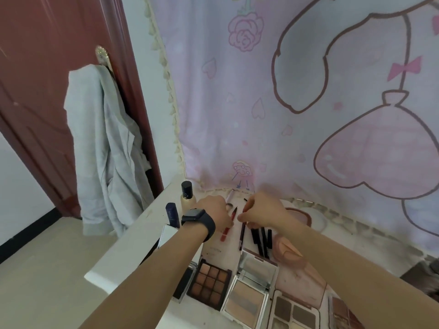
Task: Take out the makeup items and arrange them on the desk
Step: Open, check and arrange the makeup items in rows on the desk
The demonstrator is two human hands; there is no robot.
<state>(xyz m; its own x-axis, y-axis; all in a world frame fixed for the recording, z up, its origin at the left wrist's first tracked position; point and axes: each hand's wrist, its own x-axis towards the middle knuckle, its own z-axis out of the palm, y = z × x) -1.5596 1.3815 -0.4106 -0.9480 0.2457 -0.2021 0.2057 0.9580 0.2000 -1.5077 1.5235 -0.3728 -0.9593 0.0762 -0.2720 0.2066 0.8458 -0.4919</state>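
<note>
My left hand (215, 213), a dark watch on its wrist, curls over a red lip pen (225, 233) on the white desk (133, 238). My right hand (261, 211) pinches a thin dark pencil (244, 207) beside it. Below the hands lie a dark liner pencil (241, 236) and several black pencils (261, 238). Along the near edge sit a nine-pan eyeshadow palette (210, 283), an open mirrored powder compact (249, 293) and a brow palette (292, 314). A foundation bottle (187, 197) and a dark blue tube (173, 214) stand at the left.
A pink cartoon cloth (308, 103) hangs right behind the desk. Pink puffs (289, 255) and a round pink compact (301, 217) lie to the right. A grey garment (104, 150) hangs on the red door (35, 79) to the left.
</note>
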